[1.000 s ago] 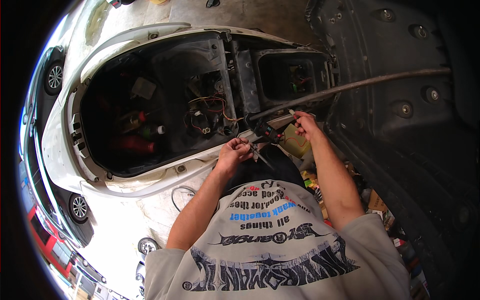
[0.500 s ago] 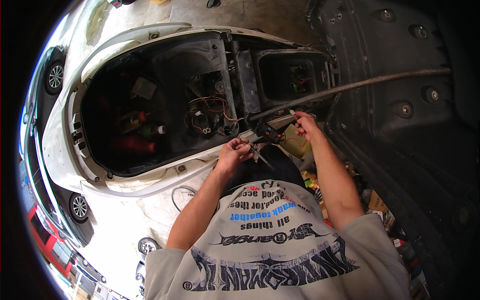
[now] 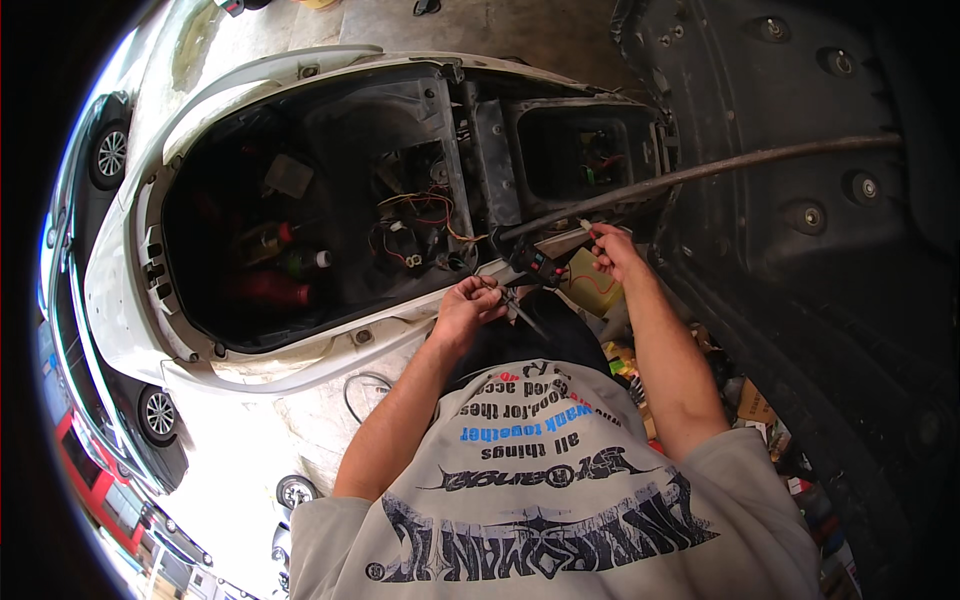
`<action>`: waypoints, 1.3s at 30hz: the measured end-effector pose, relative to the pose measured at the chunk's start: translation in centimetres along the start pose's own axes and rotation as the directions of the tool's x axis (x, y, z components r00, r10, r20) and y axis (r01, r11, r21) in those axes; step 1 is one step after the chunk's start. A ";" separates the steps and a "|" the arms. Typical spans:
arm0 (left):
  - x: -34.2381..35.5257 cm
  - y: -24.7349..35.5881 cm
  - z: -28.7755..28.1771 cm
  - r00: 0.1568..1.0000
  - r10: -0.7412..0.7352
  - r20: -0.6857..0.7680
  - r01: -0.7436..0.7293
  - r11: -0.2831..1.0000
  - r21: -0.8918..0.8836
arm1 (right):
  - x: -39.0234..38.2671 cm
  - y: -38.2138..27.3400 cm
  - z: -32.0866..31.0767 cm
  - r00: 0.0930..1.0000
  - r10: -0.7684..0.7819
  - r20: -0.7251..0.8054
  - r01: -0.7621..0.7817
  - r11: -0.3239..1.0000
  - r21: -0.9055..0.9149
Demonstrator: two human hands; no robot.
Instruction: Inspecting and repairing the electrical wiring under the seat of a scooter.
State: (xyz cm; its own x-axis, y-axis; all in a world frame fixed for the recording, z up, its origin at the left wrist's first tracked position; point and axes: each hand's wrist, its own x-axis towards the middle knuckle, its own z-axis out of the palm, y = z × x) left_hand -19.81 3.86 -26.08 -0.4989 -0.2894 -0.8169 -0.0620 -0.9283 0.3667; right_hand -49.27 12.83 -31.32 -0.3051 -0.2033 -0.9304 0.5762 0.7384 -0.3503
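My left hand (image 3: 470, 308) is closed in a pinch beside the scooter's near rim, with thin dark wires (image 3: 522, 315) at its fingertips. The exact hold is partly hidden by the fingers. To the right, my right hand (image 3: 614, 252) is closed on a small whitish connector (image 3: 585, 226), just below a rusty metal rod (image 3: 700, 176). Between the hands hangs a small black device (image 3: 541, 266) with red and green marks. A thin red wire (image 3: 592, 279) loops beside it. Loose wires (image 3: 430, 207) lie inside the white scooter body (image 3: 120, 262).
The dark storage bin (image 3: 330, 110) holds bottles (image 3: 305, 262) and a pale box (image 3: 289, 175). A large black seat underside (image 3: 760, 230) stands at the right, with the rod running to it. Clutter (image 3: 755, 405) lies below it. Cars (image 3: 110, 155) show at far left.
My right hand and the connector have shifted very slightly. My left hand stays where it was.
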 end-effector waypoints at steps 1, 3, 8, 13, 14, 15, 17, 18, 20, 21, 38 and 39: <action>0.0 0.0 -0.1 1.000 0.000 0.001 0.000 1.000 -0.001 | 0.0 0.0 0.0 1.000 0.001 0.000 -0.001 1.000 0.002; 0.1 -0.1 -0.1 1.000 0.001 0.003 -0.001 1.000 -0.003 | 0.0 0.0 0.1 1.000 -0.001 0.002 0.001 1.000 0.004; 0.0 -0.1 0.0 1.000 -0.004 -0.008 0.004 1.000 0.009 | 0.0 0.1 0.0 1.000 -0.004 0.003 0.004 1.000 0.004; -0.1 -0.1 0.0 1.000 -0.002 -0.001 0.002 1.000 0.002 | 0.1 0.1 0.0 1.000 -0.006 0.006 0.006 1.000 0.007; -0.2 -0.1 0.0 1.000 0.000 -0.001 0.000 1.000 0.002 | 0.1 0.1 0.0 1.000 -0.006 0.006 0.005 1.000 0.007; -0.2 0.0 0.1 1.000 0.001 -0.001 -0.001 1.000 0.002 | 0.1 0.1 0.0 1.000 -0.006 0.011 0.006 1.000 0.013; -0.3 0.0 0.1 1.000 0.000 -0.002 0.000 1.000 0.003 | 0.0 0.1 0.0 1.000 -0.006 0.017 0.006 1.000 0.020; -0.3 0.0 0.1 1.000 0.000 -0.002 0.000 1.000 0.003 | 0.0 0.1 0.0 1.000 -0.008 0.016 0.008 1.000 0.021; -0.3 0.1 0.2 1.000 0.002 -0.007 -0.002 1.000 0.005 | 0.0 0.2 0.0 1.000 -0.010 0.015 0.010 1.000 0.022; -0.3 0.0 0.2 1.000 0.003 -0.007 -0.003 1.000 0.004 | 0.0 0.2 0.0 1.000 -0.012 0.013 0.012 1.000 0.021; -0.1 0.2 0.1 1.000 0.006 0.001 -0.006 1.000 -0.005 | -5.2 2.8 1.9 0.953 -0.243 0.182 0.256 0.965 -0.052; -0.1 0.2 0.2 1.000 0.006 0.003 -0.006 1.000 -0.004 | -6.3 3.0 2.4 0.943 -0.253 0.216 0.272 0.960 -0.062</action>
State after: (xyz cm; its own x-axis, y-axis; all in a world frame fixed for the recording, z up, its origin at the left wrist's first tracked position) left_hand -19.95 3.75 -25.84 -0.5022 -0.2938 -0.8133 -0.0554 -0.9277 0.3693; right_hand -43.81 14.80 -26.79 -0.2702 -0.5175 -0.8119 0.4232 0.6936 -0.5829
